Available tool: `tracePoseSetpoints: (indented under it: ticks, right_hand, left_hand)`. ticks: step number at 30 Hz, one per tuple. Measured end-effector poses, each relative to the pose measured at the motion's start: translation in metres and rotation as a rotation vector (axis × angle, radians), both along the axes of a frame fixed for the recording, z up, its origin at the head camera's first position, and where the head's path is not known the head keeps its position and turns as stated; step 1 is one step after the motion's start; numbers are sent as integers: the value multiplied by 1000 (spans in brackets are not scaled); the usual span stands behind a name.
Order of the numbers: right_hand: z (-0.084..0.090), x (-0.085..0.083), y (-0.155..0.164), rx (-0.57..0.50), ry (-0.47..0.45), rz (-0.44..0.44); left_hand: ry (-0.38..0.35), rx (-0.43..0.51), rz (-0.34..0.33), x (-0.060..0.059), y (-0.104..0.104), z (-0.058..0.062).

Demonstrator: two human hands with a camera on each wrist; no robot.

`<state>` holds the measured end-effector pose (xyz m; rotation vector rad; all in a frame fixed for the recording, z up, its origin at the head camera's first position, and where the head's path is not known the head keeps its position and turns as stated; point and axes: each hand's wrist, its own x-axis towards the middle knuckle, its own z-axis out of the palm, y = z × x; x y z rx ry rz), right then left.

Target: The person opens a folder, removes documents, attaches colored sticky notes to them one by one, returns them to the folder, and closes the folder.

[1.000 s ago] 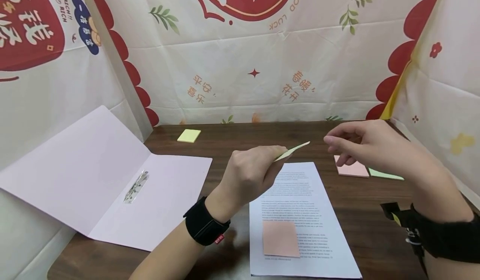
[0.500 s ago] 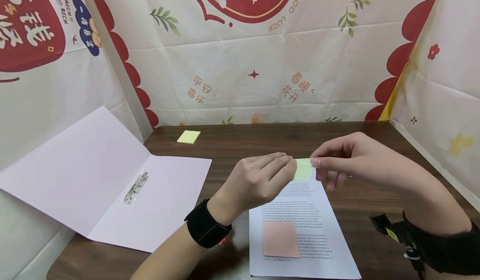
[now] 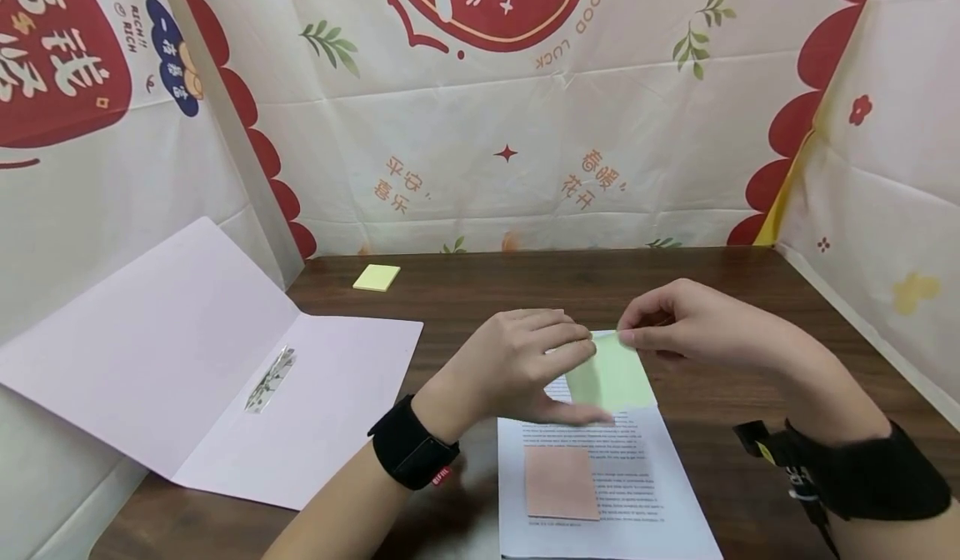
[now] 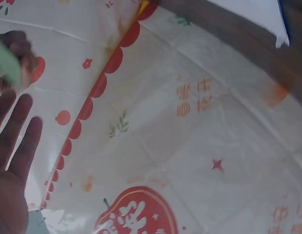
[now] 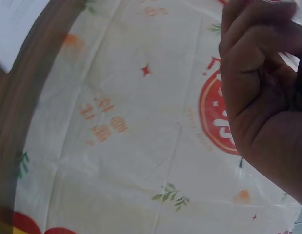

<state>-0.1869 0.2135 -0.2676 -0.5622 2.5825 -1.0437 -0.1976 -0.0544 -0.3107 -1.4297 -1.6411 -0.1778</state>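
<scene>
2 hands [image 3: 525, 360], square green note [image 3: 611, 377]

Head view downward over desk [image 3: 720, 293]; wrist views close, toward printed backdrop [image 3: 480, 127].

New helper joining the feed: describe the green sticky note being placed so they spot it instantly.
Find the printed sheet on the dark table. At its top edge lies the green sticky note, under both hands; the orange note lies lower, untouched.

Right hand [image 5: 260, 102] with curled fingers, printed cloth backdrop [image 5: 131, 146], dark table edge [image 5: 24, 102], white paper corner [image 5: 16, 24]
</scene>
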Motion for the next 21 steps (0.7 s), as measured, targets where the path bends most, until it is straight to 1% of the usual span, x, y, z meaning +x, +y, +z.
tracePoseSetpoints:
  ticks: [2,3,4,6,10,12,13,15,16,17,19,21]
  right_hand:
    - [-10,-10,2,69,23,9]
    - [-15,-15,2,105,36,11]
    - [-21,-20,3,140,47,10]
    - [-32,-27,3,192,50,10]
    - [-52,-34,0,259,5,12]
    - [-59,-35,-3,278,-26,19]
    - [-63,-35,-5,286,-42,22]
    - [-68,-35,-8,311,-62,29]
    - [-70,-35,-10,325,-70,33]
    - [-72,-35,-11,341,-74,36]
    - [-75,-35,-13,371,-79,42]
    - [-76,-35,-16,401,-83,43]
  left_hand:
    - [-113,-55,35,-3,0,-4]
    - [-175,-94,71,-5,0,-6]
    - [-238,-143,123,-6,1,-8]
    - [-372,-278,245,-6,4,-15]
    - [-676,-618,515,-1,16,-33]
    - [-830,-732,607,3,21,-41]
    - [-888,-763,645,5,23,-44]
    - [-958,-790,695,8,24,-48]
    - [-968,-791,710,9,25,-49]
    - [-970,-788,721,10,25,-49]
    - [-949,-793,734,11,25,-48]
    - [-944,-797,740,11,24,-46]
